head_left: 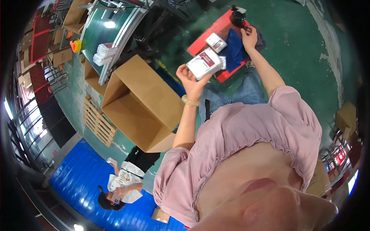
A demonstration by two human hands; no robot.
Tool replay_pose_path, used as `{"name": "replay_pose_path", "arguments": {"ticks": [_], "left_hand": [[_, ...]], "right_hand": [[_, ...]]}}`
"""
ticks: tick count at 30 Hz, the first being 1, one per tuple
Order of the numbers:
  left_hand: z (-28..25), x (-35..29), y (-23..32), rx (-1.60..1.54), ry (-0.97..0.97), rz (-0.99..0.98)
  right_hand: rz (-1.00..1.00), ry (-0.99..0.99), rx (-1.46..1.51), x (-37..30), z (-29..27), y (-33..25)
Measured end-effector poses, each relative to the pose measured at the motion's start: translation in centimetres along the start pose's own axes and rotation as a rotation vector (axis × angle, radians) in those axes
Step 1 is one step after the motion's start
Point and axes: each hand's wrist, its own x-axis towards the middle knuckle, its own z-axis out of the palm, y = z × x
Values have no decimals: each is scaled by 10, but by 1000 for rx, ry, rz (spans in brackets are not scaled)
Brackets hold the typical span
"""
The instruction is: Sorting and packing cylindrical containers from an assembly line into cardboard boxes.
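My left hand (193, 85) is closed on the near edge of a white pack (202, 66) with a dark red panel, thumb on one side and fingers on the other. Just beyond it lies a smaller white pack (216, 42) on a red, low table-like surface (208, 34). A crumpled blue cloth (232, 52) covers part of the red surface. At its far right edge my right hand (250, 38) has thumb and fingers curled together. Whatever they pinch is too small and dark to name. Near those fingertips stands a dark, rounded object (238, 17) with a pale top.
A large open cardboard box (148, 88) stands at my left. Past it are a green-topped conveyor (102, 34) carrying clear-wrapped white packs (104, 54), an orange-yellow tape roll (75, 46) and a wooden pallet (96, 121). Another person (127, 181) is at the lower left.
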Motion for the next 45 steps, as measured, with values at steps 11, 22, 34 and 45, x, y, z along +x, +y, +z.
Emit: {"name": "replay_pose_path", "arguments": {"ticks": [11,22,34,45], "left_hand": [[121,-40,-52,-1133,341,-279],[164,-23,-66,-1322,149,-346],[235,22,-104,-1282,468,-255],[300,78,-120,-1272,753,-16]], "right_hand": [[-804,-783,-50,127,-9,-24],[-87,-1158,362,108,-81,-152],[-491,-1856,-223,146,-97,-155],[-616,-1976,-359,193,-71,-144]]}}
